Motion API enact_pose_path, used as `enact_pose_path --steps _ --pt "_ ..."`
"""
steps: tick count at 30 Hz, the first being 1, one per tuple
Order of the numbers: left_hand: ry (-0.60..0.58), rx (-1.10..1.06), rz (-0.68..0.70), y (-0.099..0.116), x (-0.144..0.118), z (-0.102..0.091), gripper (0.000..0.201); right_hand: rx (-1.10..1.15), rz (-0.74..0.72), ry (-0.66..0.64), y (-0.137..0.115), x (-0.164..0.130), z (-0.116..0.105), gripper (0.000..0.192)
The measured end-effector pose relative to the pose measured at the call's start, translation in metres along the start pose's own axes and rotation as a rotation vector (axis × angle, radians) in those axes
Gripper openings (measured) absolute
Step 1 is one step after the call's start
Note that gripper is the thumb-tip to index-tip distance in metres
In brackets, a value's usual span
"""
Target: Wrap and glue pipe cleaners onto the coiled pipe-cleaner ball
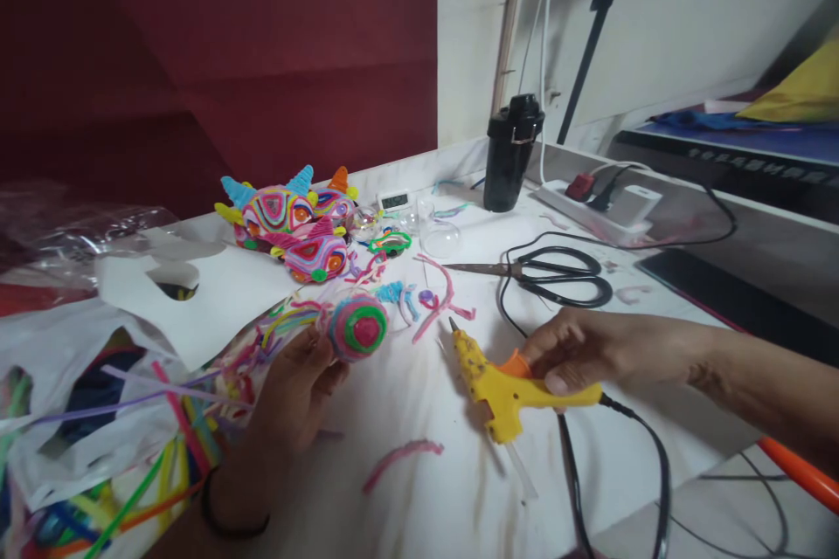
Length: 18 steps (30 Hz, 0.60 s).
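Between the thumb and fingers of my left hand (298, 389) is a round ornament wound in coloured pipe cleaners (359, 327), with a pink centre, a green ring and a blue rim. My right hand (570, 349) is closed on the handle of a yellow glue gun (498, 384) with an orange trigger. Its nozzle points up and left, and a clear glue stick (521, 467) sticks out of its back. Pink pipe cleaner pieces (446, 293) lie beyond the nozzle. Another pink piece (401, 458) lies nearer me, between the hands.
Colourful pipe cleaner figures (292, 227) stand at the back left. Black-handled scissors (551, 275) lie past the glue gun, near a black bottle (512, 153) and a power strip (603, 210). Plastic bags (65, 437) with loose pipe cleaners fill the left. A black cord (662, 454) trails from the gun.
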State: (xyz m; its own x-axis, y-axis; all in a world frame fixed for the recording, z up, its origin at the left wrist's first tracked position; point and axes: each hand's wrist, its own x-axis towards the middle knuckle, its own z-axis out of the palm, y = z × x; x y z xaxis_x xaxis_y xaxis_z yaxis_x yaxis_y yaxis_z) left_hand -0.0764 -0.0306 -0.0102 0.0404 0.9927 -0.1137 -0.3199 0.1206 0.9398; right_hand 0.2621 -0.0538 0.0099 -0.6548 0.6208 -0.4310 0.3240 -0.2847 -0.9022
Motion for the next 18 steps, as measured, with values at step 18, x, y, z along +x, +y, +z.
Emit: enact_pose_path --steps 18 --pt "-0.028 -0.005 0.036 -0.006 0.002 -0.001 0.026 -1.056 -0.287 0.468 -0.029 0.022 0.017 0.022"
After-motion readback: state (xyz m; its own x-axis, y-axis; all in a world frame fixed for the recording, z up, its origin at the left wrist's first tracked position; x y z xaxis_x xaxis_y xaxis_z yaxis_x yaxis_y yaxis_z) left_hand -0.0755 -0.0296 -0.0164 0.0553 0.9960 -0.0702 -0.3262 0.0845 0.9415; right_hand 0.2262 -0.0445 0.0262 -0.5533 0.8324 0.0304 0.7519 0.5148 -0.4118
